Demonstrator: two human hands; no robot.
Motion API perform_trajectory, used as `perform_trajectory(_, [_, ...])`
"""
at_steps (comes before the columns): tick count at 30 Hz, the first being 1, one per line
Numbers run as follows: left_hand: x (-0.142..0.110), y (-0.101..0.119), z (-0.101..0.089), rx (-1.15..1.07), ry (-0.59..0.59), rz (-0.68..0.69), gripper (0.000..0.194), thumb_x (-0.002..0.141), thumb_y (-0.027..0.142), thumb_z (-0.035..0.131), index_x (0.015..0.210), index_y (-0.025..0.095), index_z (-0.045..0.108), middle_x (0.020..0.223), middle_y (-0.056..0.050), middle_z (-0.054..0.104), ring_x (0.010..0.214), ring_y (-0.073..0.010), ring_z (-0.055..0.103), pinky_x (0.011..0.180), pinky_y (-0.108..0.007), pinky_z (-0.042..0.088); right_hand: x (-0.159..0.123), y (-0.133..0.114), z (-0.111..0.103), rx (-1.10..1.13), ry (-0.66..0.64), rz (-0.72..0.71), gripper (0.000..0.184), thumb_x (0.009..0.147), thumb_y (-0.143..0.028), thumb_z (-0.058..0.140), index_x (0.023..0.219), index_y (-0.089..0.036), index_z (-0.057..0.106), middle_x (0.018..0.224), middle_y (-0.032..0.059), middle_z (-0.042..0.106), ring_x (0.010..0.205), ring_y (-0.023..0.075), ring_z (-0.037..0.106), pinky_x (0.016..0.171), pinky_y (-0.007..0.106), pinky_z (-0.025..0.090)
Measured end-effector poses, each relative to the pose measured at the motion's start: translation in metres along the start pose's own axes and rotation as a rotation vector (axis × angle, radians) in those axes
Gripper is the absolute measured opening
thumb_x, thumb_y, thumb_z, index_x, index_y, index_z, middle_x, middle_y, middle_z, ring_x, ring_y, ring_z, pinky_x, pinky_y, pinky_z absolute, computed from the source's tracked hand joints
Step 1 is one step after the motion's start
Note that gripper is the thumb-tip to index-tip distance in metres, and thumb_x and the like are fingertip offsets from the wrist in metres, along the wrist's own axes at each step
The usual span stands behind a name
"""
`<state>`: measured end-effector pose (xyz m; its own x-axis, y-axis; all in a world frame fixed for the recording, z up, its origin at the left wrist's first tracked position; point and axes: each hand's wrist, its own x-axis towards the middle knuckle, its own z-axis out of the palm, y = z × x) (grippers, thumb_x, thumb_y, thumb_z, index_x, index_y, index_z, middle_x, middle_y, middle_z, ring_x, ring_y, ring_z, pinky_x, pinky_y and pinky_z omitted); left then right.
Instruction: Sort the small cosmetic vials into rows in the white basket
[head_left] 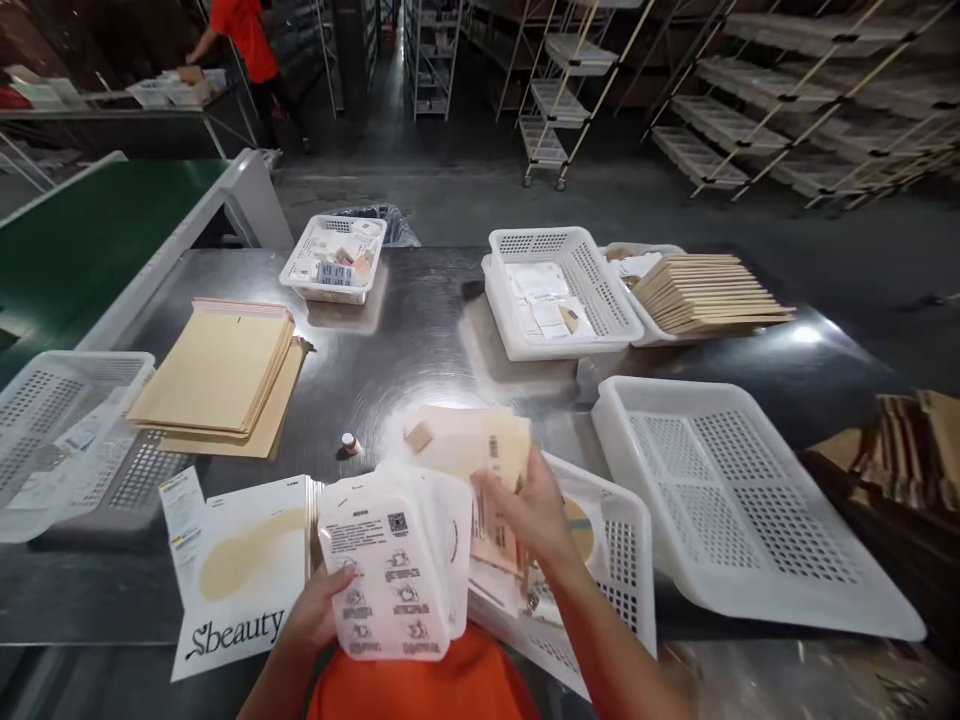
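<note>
My left hand (321,603) is closed on the edge of a few white printed packets (394,600) with rounded corners, fanned out in front of me. My right hand (534,512) grips a peach-coloured printed packet (504,445) above a white perforated basket (634,530). Beneath that hand, the basket holds flat packets, partly hidden by my forearm. To the left lies a white "Sbeauty" bag (251,555), with a printed paper slip (182,505) by its left edge. A small bottle with a white cap (350,443) stands on the metal table just beyond the bag.
Kraft mailers (214,365) are stacked at left, beside a white basket (75,370). Further baskets (334,290) (570,345) stand at the back, with more mailers (705,295) at right. A large basket (757,500) sits right. A green conveyor (97,225) runs left; a person (251,45) works beyond.
</note>
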<state>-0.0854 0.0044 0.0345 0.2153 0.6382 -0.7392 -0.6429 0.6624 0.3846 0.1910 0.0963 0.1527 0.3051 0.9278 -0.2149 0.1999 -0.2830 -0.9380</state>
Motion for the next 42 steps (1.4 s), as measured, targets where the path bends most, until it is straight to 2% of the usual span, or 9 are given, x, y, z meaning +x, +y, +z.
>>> perform_trajectory(4, [-0.018,0.005,-0.019,0.006,0.058,0.097,0.07,0.059,0.017,0.087,0.123,0.024,0.06,0.106,-0.009,0.077,0.102,-0.0348,0.07,0.094,-0.051,0.057,0.046,0.016,0.014,0.259,0.243,-0.068,0.052,0.065,-0.033,0.077,0.108,-0.023,0.049,0.106,0.0059,0.068,0.093,0.0231,0.067,0.086,0.042,0.055])
perform_trajectory(13, [-0.027,0.008,-0.063,-0.122,0.23,0.241,0.068,0.066,0.02,0.079,0.128,0.037,0.059,0.096,0.001,0.079,0.089,-0.0282,0.073,0.086,-0.041,0.061,0.098,0.026,0.066,0.633,0.22,0.017,0.06,0.055,-0.033,0.082,0.103,-0.023,0.047,0.105,0.005,0.069,0.093,0.0211,0.068,0.089,0.042,0.057])
perform_trajectory(19, [-0.035,0.018,-0.093,-0.143,0.476,0.28,0.06,0.065,0.014,0.068,0.12,0.038,0.065,0.084,0.007,0.079,0.07,-0.0218,0.073,0.074,-0.032,0.062,0.052,0.05,-0.03,0.406,0.112,0.099,0.067,0.055,-0.036,0.083,0.11,-0.024,0.047,0.097,0.0051,0.071,0.079,0.0236,0.069,0.072,0.041,0.058])
perform_trajectory(23, [-0.035,0.03,-0.085,-0.036,0.392,0.247,0.063,0.053,0.022,0.082,0.114,0.03,0.069,0.092,-0.001,0.08,0.082,-0.0307,0.073,0.077,-0.04,0.063,0.01,0.065,-0.101,-0.208,0.087,0.162,0.049,0.067,-0.034,0.072,0.11,-0.02,0.051,0.092,0.0091,0.072,0.08,0.0272,0.068,0.066,0.036,0.053])
perform_trajectory(27, [-0.028,0.041,-0.053,0.059,0.332,0.2,0.077,0.044,0.027,0.09,0.118,0.025,0.067,0.093,-0.005,0.079,0.085,-0.0326,0.073,0.074,-0.039,0.064,-0.022,0.077,-0.12,-1.098,0.023,0.153,0.045,0.081,-0.019,0.053,0.126,-0.01,0.049,0.075,0.0107,0.069,0.065,0.0261,0.064,0.054,0.03,0.034])
perform_trajectory(30, [-0.025,0.043,-0.032,0.09,0.348,0.186,0.069,0.053,0.026,0.087,0.119,0.026,0.066,0.086,-0.001,0.079,0.081,-0.0282,0.073,0.068,-0.033,0.063,-0.034,0.079,-0.122,-1.242,0.006,0.125,0.047,0.086,-0.018,0.048,0.131,-0.006,0.044,0.074,0.0124,0.069,0.06,0.025,0.061,0.051,0.03,0.024])
perform_trajectory(33, [-0.029,0.044,-0.016,0.041,0.358,0.151,0.06,0.061,0.022,0.08,0.119,0.024,0.066,0.088,-0.001,0.079,0.081,-0.0263,0.074,0.067,-0.031,0.062,-0.035,0.073,-0.125,-1.049,0.134,0.095,0.04,0.085,-0.027,0.051,0.122,-0.012,0.049,0.069,0.0077,0.066,0.059,0.025,0.061,0.051,0.03,0.029])
perform_trajectory(36, [-0.037,0.046,-0.004,-0.054,0.45,0.171,0.045,0.069,0.017,0.069,0.114,0.019,0.068,0.086,-0.002,0.079,0.079,-0.0238,0.074,0.069,-0.03,0.063,-0.025,0.057,-0.112,-0.469,0.282,0.045,0.043,0.076,-0.041,0.065,0.11,-0.019,0.052,0.084,0.0066,0.069,0.074,0.0253,0.066,0.059,0.033,0.047])
perform_trajectory(42, [-0.042,0.045,-0.023,-0.18,0.417,0.236,0.028,0.074,0.01,0.055,0.089,0.025,0.074,0.078,-0.001,0.079,0.072,-0.0205,0.074,0.081,-0.034,0.063,0.041,0.023,-0.004,0.588,0.247,0.005,0.058,0.06,-0.037,0.08,0.107,-0.025,0.05,0.105,0.0033,0.071,0.091,0.0224,0.069,0.084,0.04,0.058])
